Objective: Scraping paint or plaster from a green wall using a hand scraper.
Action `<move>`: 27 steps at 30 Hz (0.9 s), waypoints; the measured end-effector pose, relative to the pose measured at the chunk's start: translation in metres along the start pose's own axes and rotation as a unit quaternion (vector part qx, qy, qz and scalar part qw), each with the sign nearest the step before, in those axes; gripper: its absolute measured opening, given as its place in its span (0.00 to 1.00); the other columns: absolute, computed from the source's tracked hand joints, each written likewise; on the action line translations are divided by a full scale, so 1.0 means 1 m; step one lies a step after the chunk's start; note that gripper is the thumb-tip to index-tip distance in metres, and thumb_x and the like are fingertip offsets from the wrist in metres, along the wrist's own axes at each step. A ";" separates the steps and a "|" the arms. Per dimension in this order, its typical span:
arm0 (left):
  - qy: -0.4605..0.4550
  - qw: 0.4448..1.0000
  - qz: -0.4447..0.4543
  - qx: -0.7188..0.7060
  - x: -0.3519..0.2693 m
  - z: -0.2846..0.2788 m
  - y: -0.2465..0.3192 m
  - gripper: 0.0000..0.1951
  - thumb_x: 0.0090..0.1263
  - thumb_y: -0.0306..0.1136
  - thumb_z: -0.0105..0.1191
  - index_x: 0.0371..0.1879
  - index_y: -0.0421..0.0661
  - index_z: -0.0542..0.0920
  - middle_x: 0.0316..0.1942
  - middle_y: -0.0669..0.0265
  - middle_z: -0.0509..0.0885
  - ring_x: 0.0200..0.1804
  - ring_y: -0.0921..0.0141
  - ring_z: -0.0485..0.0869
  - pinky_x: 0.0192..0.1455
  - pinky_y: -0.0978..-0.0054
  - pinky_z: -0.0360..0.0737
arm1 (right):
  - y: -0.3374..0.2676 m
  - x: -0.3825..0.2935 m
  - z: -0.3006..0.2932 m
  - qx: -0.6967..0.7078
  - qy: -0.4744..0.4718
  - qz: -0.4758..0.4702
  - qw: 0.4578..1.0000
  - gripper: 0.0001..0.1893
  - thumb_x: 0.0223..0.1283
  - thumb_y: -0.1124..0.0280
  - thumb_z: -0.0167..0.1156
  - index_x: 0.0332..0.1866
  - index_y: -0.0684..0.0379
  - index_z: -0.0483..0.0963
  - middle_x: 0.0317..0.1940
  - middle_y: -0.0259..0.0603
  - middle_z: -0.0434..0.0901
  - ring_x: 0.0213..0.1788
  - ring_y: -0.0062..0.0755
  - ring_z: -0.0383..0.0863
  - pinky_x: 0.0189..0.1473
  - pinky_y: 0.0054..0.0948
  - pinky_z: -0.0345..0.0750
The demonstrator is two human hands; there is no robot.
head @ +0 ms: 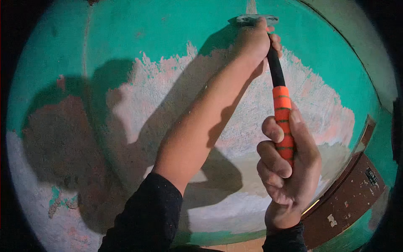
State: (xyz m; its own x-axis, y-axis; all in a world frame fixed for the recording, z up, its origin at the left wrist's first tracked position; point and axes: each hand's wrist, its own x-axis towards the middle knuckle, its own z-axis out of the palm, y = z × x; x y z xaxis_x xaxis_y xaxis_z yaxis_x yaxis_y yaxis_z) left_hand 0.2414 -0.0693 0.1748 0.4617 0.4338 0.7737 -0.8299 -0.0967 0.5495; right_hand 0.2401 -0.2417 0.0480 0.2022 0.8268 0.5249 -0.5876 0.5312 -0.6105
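A long-handled scraper with a black shaft and an orange grip (283, 126) reaches up a wall of green paint (163, 28). My left hand (256, 44) is closed round the upper shaft just below the scraper's wide metal head (257, 19). Lower down, my right hand (288, 163) holds the orange grip, which has dark bands. The head lies at the wall's green part, where a narrow pale stripe runs upward from it. Below and around my arms is a broad bared patch (245, 126), greyish and pink with ragged edges.
At the lower right stands a brown door or panel (346, 201) with chipped paint and a small dark plate. A vertical crack (85, 47) runs down the wall at left. Shadows of the arms and body fall across the wall. A tan floor (245, 245) shows at the bottom.
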 end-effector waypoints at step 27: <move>-0.054 0.998 0.033 0.000 0.035 -0.015 -0.009 0.19 0.80 0.48 0.37 0.42 0.40 0.66 0.16 0.62 0.71 0.16 0.65 0.72 0.21 0.64 0.74 | 0.000 0.002 0.009 -0.014 0.014 -0.008 1.000 0.22 0.75 0.61 0.45 0.70 0.53 0.57 0.30 0.33 0.67 0.12 0.13 0.58 0.08 0.15 0.56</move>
State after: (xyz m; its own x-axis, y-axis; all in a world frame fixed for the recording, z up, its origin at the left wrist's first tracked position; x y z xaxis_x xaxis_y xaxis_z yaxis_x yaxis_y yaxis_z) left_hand 0.2602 -0.0393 0.1924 0.4378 0.3282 0.8370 -0.8591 -0.1219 0.4971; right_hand 0.2337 -0.2417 0.0543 0.2328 0.8229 0.5183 -0.5621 0.5487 -0.6188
